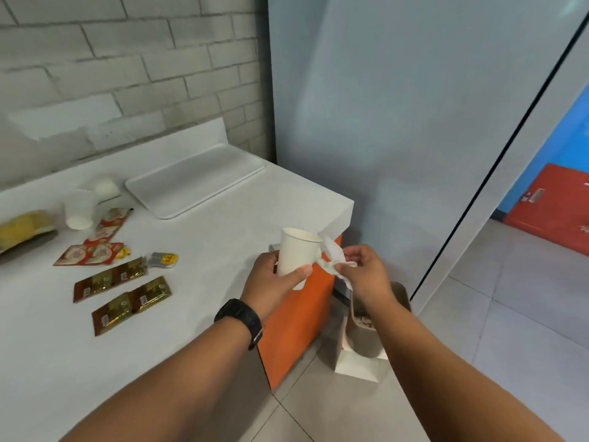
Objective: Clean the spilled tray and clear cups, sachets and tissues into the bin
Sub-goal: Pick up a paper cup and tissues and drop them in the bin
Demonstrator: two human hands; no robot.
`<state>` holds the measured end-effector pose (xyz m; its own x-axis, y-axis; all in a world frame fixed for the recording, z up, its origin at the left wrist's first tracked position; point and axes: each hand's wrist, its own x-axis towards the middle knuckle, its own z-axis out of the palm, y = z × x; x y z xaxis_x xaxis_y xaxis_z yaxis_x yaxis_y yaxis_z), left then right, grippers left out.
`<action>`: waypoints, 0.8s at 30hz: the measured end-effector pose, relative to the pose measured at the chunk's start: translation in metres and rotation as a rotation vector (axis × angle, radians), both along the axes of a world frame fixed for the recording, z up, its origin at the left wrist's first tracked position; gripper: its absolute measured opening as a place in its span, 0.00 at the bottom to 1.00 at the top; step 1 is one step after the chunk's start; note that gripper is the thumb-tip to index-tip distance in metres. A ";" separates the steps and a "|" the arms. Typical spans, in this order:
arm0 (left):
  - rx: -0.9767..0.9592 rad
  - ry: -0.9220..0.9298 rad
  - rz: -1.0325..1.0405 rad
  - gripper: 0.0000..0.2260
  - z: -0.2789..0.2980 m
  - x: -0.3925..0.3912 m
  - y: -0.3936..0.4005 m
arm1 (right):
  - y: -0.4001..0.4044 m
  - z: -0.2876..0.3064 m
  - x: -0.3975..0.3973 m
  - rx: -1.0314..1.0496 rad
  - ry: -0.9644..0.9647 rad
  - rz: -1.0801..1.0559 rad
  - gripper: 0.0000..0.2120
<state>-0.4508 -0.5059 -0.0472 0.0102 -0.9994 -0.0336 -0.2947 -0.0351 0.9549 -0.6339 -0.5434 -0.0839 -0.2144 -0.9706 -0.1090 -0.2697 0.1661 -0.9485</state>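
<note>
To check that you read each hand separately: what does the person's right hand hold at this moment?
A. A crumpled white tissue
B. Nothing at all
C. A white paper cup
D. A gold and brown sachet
A. The right hand pinches a crumpled white tissue beside the rim of the white paper cup, which the left hand holds at the counter's edge.

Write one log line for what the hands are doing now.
left hand: holds paper cup | right hand: pinches tissue | bin: below
</note>
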 end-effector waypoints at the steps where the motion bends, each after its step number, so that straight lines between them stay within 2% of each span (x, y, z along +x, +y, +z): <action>1: 0.007 -0.005 -0.030 0.08 -0.003 -0.008 -0.007 | -0.002 -0.006 -0.009 0.018 -0.009 -0.037 0.11; 6: 0.062 -0.027 -0.118 0.09 -0.020 -0.044 -0.037 | -0.013 -0.044 -0.062 0.193 0.006 -0.149 0.05; 8: 0.096 -0.010 -0.127 0.12 -0.028 -0.056 -0.045 | -0.021 -0.064 -0.085 0.285 -0.007 -0.216 0.04; 13: 0.222 -0.039 -0.084 0.17 -0.071 -0.094 -0.073 | -0.043 -0.125 -0.154 0.515 -0.016 -0.299 0.07; 16: 0.263 -0.067 -0.052 0.15 -0.097 -0.120 -0.087 | -0.065 -0.157 -0.181 0.587 -0.001 -0.287 0.04; 18: 0.312 -0.090 -0.052 0.12 -0.111 -0.135 -0.095 | -0.085 -0.175 -0.190 0.626 -0.041 -0.245 0.05; 21: 0.383 -0.122 -0.076 0.13 -0.135 -0.155 -0.111 | -0.111 -0.202 -0.203 0.726 -0.167 -0.237 0.13; 24: 0.440 -0.113 -0.062 0.11 -0.156 -0.176 -0.125 | -0.121 -0.213 -0.218 0.702 -0.140 -0.231 0.17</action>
<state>-0.6271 -0.6314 -0.2035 -0.0208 -0.8892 -0.4570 -0.4105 -0.4092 0.8149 -0.8517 -0.6640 -0.2966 -0.3426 -0.5949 -0.7272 -0.0393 0.7824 -0.6215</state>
